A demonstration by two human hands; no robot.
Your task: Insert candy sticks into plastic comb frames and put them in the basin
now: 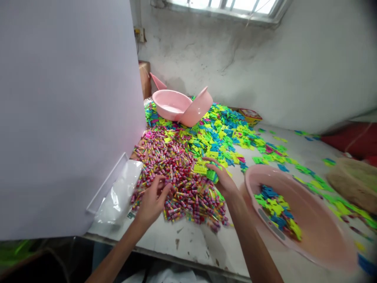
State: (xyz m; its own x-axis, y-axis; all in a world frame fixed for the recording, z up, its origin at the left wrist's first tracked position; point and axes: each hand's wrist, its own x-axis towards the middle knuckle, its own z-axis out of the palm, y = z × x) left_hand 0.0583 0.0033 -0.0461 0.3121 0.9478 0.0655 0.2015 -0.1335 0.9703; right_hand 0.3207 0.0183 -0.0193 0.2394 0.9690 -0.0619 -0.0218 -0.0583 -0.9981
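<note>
Yellow and green pieces up front: right hand (222, 180) has its fingers and thumb around a flat yellow plastic piece (200, 169) and a green piece (212, 175), both above the right part of the pile of small striped sticks (176, 159). Left hand (154, 196) is at the near-left part of that pile, fingers curled, thumb and forefinger close together; cannot tell if a stick is pinched there. Progress, as far as visible: looks partway at most. Large pink basin (321, 230) on the right of the desk (191, 245) has a small batch of blue, green and yellow pieces (273, 208) inside, much of its bottom bare, so little seems gathered there. Lots left: stick pile is broad and loose, and behind it a wide heap of coloured pieces (224, 131) spreads toward the wall, with strays trailing right past the basin. Two more pink basins sit on that heap, one roughly level (172, 104), one tipped against it (198, 108); level one shows a bare inside, tipped one's inside is hidden. Clear plastic bag (118, 198) lies left of the sticks, looks flat, no filling visible. Whether finished units exist anywhere: cannot tell, pieces too small.
</note>
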